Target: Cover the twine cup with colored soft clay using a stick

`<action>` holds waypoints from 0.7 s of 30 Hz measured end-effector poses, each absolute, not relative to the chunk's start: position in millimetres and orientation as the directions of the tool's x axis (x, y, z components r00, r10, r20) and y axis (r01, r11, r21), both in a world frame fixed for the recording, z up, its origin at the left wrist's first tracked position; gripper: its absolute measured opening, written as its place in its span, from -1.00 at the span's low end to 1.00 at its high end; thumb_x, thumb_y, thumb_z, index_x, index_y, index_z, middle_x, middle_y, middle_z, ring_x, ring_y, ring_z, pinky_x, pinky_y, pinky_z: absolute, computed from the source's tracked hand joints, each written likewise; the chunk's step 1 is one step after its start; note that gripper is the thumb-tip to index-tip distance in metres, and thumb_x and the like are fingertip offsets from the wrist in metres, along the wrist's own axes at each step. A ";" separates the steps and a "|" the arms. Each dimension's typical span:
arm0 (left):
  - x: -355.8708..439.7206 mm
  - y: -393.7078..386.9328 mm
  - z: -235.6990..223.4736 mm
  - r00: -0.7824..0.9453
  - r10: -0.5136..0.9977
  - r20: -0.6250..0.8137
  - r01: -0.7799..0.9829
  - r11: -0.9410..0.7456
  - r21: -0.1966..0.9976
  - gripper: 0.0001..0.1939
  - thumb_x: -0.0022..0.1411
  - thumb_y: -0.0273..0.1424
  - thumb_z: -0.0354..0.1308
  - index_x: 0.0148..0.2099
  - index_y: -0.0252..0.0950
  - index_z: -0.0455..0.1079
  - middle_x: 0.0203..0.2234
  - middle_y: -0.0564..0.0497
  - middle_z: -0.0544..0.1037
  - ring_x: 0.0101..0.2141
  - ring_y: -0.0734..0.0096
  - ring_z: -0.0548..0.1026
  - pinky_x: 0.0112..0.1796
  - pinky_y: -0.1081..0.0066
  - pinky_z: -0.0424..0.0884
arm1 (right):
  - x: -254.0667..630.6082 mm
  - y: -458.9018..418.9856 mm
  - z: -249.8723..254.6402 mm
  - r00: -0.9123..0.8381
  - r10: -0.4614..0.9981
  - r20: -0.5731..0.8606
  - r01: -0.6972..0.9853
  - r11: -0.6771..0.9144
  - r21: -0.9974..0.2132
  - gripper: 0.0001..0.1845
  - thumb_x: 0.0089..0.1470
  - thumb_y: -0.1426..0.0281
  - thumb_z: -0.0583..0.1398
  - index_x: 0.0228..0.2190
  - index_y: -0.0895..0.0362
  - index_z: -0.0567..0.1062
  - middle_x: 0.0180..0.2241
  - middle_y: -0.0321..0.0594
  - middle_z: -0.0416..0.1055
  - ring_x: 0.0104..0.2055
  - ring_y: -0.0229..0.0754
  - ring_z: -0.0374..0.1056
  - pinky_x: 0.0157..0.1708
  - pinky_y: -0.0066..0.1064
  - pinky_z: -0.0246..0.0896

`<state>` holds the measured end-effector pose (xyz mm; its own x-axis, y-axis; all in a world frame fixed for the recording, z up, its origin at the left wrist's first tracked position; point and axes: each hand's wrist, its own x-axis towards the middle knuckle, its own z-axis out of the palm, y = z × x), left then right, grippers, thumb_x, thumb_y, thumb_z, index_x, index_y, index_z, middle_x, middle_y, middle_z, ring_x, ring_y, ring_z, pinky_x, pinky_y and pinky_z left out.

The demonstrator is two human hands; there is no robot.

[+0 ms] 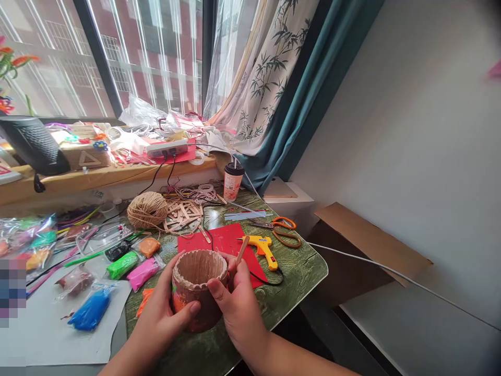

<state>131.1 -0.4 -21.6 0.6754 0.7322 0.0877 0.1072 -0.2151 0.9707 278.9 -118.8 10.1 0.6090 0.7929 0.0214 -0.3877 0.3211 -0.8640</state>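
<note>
Nearest the camera, two bare hands hold a brown pot (204, 305) upright between them, its scalloped mouth facing up, over the near edge of the green marbled surface (301, 266); whether its base touches down cannot be told. The left hand (167, 305) is half curled about the pot's left side, thumb laid across the front, the other fingers mostly hidden behind. The right hand (238, 297) grips the opposite side, its thumb near the rim, and a wooden stick (242, 250) slants up from between its bent fingers. Green and orange patches show on the pot's wall near the left hand, and an orange packet (144, 302) lies just beside that hand. Past the right hand, a yellow glue gun (267, 253) rests partly on a red sheet (230, 235), with orange-handled scissors (275, 225) near it. Farther back stands a lidded paper cup (233, 184) with a straw; it bears a printed label and a dark square code, the lettering too small to read. On the sill, a box (86, 157) carries a pale triangle outline, and any print on the power strip (167, 149) is illegible.
</note>
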 end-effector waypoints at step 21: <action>138.2 -3.7 -18.1 0.506 0.861 0.056 -0.035 -0.044 0.998 0.37 -0.42 0.25 0.60 0.43 -0.13 0.32 0.26 -0.27 0.55 0.24 -0.50 0.49 0.26 -0.19 0.38 | 270.6 -111.3 16.1 0.600 0.797 0.060 -0.396 0.362 -0.844 -0.26 -0.17 0.10 0.63 -0.13 -0.01 0.35 0.06 -0.13 0.50 0.04 0.04 0.51 0.08 -0.13 0.43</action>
<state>138.2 -3.7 -18.1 0.5056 0.8610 0.0557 -0.0350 -0.0441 0.9984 270.6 -111.3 16.1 0.6004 0.7974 0.0597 -0.3962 0.3616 -0.8440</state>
